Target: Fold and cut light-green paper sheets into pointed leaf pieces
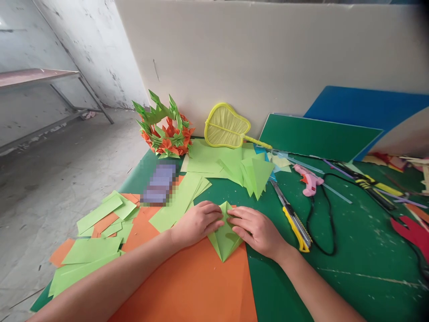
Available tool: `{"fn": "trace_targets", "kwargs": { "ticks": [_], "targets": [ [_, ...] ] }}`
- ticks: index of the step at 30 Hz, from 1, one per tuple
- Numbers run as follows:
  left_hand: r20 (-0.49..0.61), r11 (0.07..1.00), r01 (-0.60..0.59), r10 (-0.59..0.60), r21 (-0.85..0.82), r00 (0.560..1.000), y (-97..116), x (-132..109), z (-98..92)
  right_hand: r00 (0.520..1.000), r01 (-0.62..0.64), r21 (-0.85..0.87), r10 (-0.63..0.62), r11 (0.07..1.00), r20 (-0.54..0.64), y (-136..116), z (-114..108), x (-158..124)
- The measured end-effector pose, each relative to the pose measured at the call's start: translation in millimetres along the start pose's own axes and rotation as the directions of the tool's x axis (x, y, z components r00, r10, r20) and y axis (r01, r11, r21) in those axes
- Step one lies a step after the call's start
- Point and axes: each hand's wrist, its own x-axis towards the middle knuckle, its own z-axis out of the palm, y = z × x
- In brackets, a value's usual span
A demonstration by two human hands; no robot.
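A light green sheet of folded paper (225, 237), kite-shaped with creases running to its lower point, lies on a large orange paper sheet (197, 281). My left hand (199, 221) grips its left edge, fingers curled and thumb on the paper. On the opposite edge, my right hand (256, 229) holds it with fingers bent over the fold and the thumb below. The fingertips of both hands nearly meet near the upper point and cover part of the edges. Just beyond lie folded green paper triangles (258, 172) and a stack of green strips (179, 201).
Right of my hands lie a yellow utility knife (296, 228), a pink glue gun (307, 180) with a looping black cord, and pliers (372, 185). Behind stand a green-and-orange paper ornament (167, 143) and a yellow fan (228, 127). Green paper pieces (92, 249) and a blurred phone-like rectangle (160, 183) lie left.
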Motion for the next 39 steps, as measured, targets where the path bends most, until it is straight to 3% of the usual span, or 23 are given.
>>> {"fn": "trace_targets", "kwargs": {
  "ticks": [8, 24, 39],
  "targets": [
    [0.027, 0.991, -0.095, 0.093, 0.098, 0.995, -1.0, -1.0, 1.8, 1.0, 0.009, -0.014, -0.009, 1.0, -0.011, -0.2, -1.4, 0.7],
    [0.12, 0.975, -0.184, 0.17, 0.124, 0.978, 3.1, -3.2, -2.1, 1.0, 0.009, -0.009, -0.009, 1.0, 0.0, 3.6, 0.1, -1.6],
    [0.118, 0.978, -0.174, 0.16, 0.117, 0.98, 7.9, -1.4, -1.3, 1.0, 0.015, 0.021, -0.015, 1.0, -0.001, 1.9, -1.2, 0.4]
  ]
}}
